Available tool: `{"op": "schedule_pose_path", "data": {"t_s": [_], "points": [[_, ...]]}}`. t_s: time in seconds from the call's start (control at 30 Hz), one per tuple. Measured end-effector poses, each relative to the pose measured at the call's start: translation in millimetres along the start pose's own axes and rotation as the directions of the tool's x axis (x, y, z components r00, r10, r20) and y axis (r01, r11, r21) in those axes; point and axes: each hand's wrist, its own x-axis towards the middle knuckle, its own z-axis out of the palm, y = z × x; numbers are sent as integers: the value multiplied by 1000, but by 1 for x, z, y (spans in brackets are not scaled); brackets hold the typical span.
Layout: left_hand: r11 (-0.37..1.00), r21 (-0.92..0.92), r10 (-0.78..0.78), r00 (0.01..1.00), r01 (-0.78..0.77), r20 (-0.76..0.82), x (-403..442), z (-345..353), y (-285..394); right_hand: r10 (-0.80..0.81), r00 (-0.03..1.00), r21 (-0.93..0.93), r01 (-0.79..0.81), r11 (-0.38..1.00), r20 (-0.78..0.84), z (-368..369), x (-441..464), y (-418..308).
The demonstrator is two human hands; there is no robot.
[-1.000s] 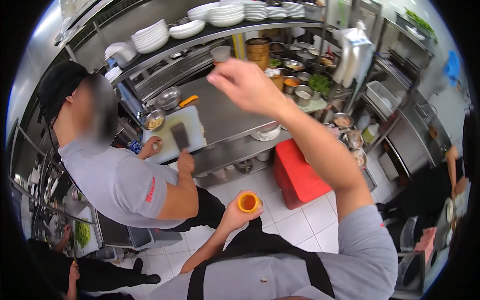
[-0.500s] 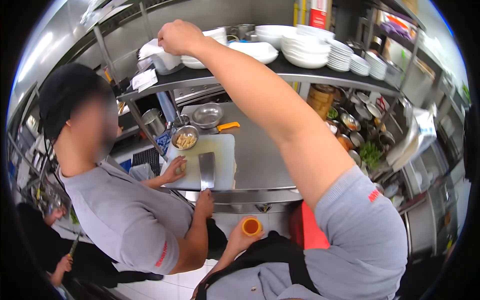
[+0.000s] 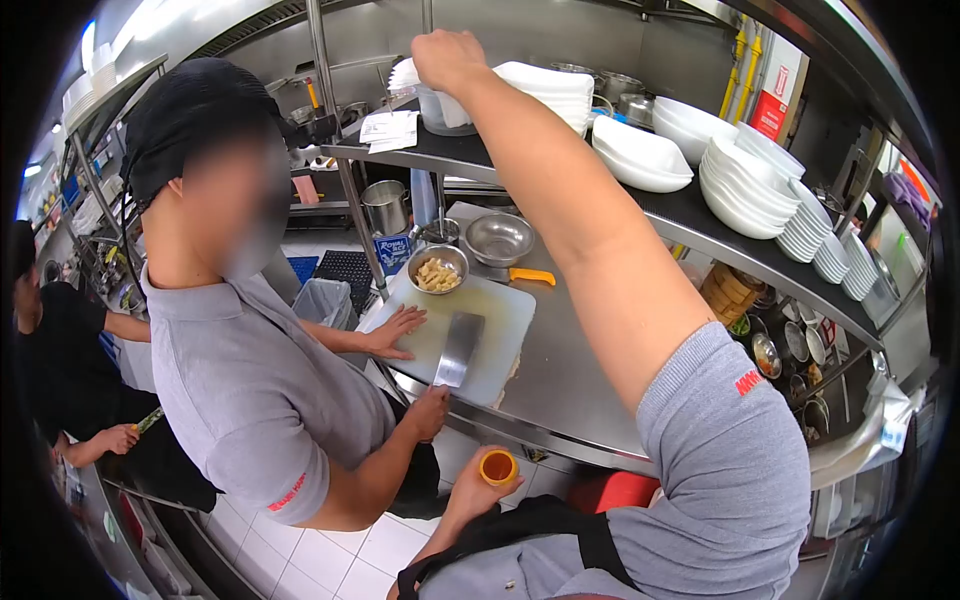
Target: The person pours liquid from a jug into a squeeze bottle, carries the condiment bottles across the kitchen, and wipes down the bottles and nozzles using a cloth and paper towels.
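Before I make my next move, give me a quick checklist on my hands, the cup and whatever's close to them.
1. Left hand has hold of the orange-rimmed cup: ok.
2. Cup's open end faces up: ok.
3. Right hand has a firm grip at the plastic container on the shelf: cannot tell; the fingers' far side is hidden.
4. Right arm clear of the stacked white bowls: cannot tell; it overlaps them in this view.
5. Co-worker's cleaver apart from your left hand: ok; its blade is over the cutting board.
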Motion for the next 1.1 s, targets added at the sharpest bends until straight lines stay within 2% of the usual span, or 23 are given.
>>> {"op": "schedule_pose_path", "data": {"t_s": [0.13, 0.2, 0.3, 0.43, 0.53, 0.57, 0.6, 0.63, 0.67, 0.7, 0.73, 0.8, 0.83, 0.87, 0.9, 0.93, 0.97, 1.0, 1.03, 1.07, 1.1], "points": [[999, -34, 1, 1000, -1, -5, 4, 3, -3, 57, 998, 97, -59, 994, 14, 2, 5, 5], [999, -19, 44, 999, -44, 20, 8, 3, -9, 136, 991, 155, -137, 978, 17, 4, 9, 11], [1000, -21, 12, 998, -11, 57, 6, 0, -4, 212, 976, 243, -218, 945, 49, 10, 21, 24], [999, -13, 33, 996, -32, 84, 3, -9, 2, 275, 955, 281, -295, 913, 109, 20, 45, 49], [998, -10, 60, 992, -60, 115, 4, -17, 6, 325, 946, 286, -311, 906, -1, 25, 61, 65], [998, -27, 58, 992, -55, 115, 3, -20, 3, 496, 855, 451, -386, 804, -152, 26, 66, 69], [998, -45, 51, 992, -46, 119, 2, -22, 1, 658, 706, 613, -404, 678, -262, 20, 61, 73], [998, -40, 62, 988, -56, 143, 3, -24, 0, 669, 691, 603, -418, 680, -275, 11, 55, 82], [997, -60, 65, 987, -57, 144, 3, -28, 0, 618, 706, 622, -321, 714, -345, 2, 48, 92], [995, -79, 66, 986, -54, 155, 2, -31, -1, 568, 712, 628, -229, 744, -413, -13, 31, 97], [996, -72, 73, 977, -59, 199, 2, -32, -5, 572, 701, 678, -172, 715, -426, -46, -3, 83], [973, -196, 161, 971, -126, 178, 6, -31, -20, 513, 622, 593, -95, 799, -591, -67, -57, 77], [976, -181, 164, 952, -120, 258, 9, -31, -27, 353, 590, 462, 40, 886, -726, -65, -89, 84], [977, -185, 159, 947, -110, 278, 12, -31, -34, 93, 438, 196, 197, 961, -894, -76, -139, 76], [978, -185, 150, 944, -98, 295, 9, -32, -36, 97, 476, 212, 193, 958, -874, -87, -193, 66], [971, -216, 172, 919, -98, 355, 6, -33, -21, 177, 556, 300, 138, 944, -812, -87, -248, 58], [974, -204, 175, 894, -96, 412, 5, -32, -22, 217, 596, 313, 61, 948, -773, -86, -305, 49], [963, -249, 206, 883, -105, 423, 5, -28, -25, 327, 638, 369, -72, 927, -697, -81, -362, 42], [948, -299, 235, 873, -109, 427, 2, -22, -26, 508, 645, 450, -271, 851, -571, -78, -418, 32], [940, -337, 216, 856, -53, 469, -4, -17, -15, 619, 567, 552, -314, 772, -544, -74, -471, 22], [944, -328, 219, 828, -45, 516, -10, -10, -8, 733, 462, 567, -465, 679, -499, -74, -523, 4]]}}
